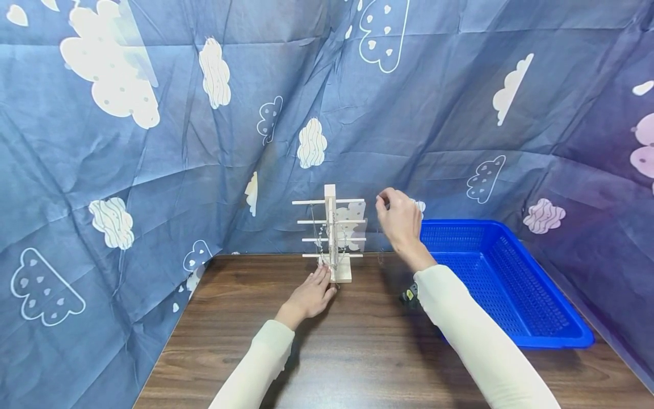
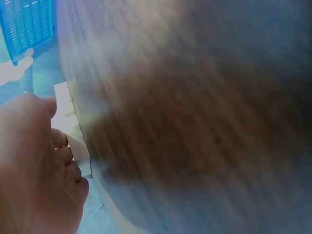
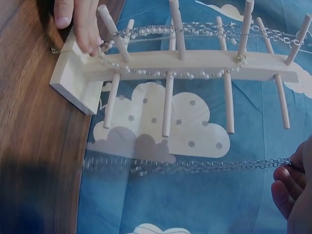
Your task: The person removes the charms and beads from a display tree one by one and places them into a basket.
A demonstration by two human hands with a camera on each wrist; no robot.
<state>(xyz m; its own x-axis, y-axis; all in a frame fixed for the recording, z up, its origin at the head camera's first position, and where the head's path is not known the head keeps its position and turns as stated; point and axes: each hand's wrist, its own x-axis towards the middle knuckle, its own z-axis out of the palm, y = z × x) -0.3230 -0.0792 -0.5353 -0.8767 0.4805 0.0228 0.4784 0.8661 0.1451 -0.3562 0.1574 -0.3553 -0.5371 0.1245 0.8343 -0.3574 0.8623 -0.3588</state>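
A pale wooden jewelry stand [image 1: 330, 193] with several crossbar pegs is upright at the table's back edge. My left hand [image 1: 309, 295] rests on its base [image 3: 73, 80], fingers extended. Pearl-beaded necklaces [image 3: 156, 74] and silver chains drape over the pegs, seen closely in the right wrist view. To the right of the stand, my raised right hand [image 1: 401, 218] pinches a silver chain necklace [image 3: 219, 165] between thumb and fingers. The chain dangles straight down, apart from the pegs, its lower end blurred. In the left wrist view, only part of the base shows beyond the left fingers [image 2: 63, 155].
A blue plastic basket [image 1: 554, 341] stands on the brown wood-grain table [image 1: 357, 352] at the right. Beside it, partly behind the right sleeve, lies a small dark item with a yellow patch [image 1: 410, 294]. A blue cloud-print curtain [image 1: 255, 74] hangs close behind the stand.
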